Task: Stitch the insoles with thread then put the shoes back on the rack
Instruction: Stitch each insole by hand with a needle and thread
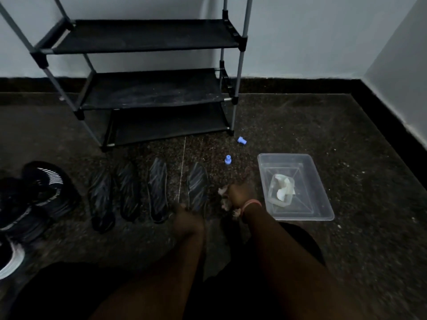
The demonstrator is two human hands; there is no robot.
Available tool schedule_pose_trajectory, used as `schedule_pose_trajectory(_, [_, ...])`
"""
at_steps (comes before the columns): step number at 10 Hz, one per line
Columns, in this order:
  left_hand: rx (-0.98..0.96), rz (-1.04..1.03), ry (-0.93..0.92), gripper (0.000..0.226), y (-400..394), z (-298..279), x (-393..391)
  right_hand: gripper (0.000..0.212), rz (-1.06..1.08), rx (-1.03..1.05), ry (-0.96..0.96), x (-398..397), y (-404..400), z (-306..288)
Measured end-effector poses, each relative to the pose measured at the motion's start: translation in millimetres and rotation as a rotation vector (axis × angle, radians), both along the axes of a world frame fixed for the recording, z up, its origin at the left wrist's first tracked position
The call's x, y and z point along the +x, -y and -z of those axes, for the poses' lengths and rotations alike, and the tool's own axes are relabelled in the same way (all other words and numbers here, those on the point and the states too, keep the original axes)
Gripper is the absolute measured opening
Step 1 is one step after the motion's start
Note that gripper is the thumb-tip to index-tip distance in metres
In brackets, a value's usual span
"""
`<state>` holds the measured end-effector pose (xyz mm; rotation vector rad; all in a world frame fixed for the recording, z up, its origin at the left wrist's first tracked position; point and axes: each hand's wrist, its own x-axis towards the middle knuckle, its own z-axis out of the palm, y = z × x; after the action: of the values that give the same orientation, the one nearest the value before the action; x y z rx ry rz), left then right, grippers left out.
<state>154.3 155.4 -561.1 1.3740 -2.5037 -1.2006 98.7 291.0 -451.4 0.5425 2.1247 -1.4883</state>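
- The left hand (184,214) reaches forward and low, back of the hand up; its fingers are dim and blurred, so their pose is unclear.
- The right hand (235,196) is stretched forward, fingers curled downward, wearing a pink band at the wrist.
- Both forearms are bare.

Clear plastic tub (323,181), metal-poled rack (240,65), speckled stone floor (323,123)

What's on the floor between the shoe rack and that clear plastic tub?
In the head view, two small blue spools lie there on the bare dark floor: one near the shoe rack's front right leg, the other closer to the clear plastic tub.
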Motion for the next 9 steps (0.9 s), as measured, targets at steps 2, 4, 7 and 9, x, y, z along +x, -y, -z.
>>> schedule_pose_trajectory(2, [0.005,0.211,0.223,0.068,18,-4,27,0.038,0.23,-0.22,0.031,-14,-2,29])
schedule_pose_trajectory(4, [0.435,0.025,-0.007,0.011,15,-7,24,0.035,-0.173,0.185,0.063,-7,-5,26])
schedule_pose_trajectory(7, [1.249,-0.009,-0.166,0.03,59,-47,68,0.022,-0.449,0.079,-0.05,15,15,1])
schedule_pose_trajectory(9, [1.334,0.049,-0.274,0.044,80,-48,105,0.03,-0.293,-0.084,-0.244,56,42,-10])
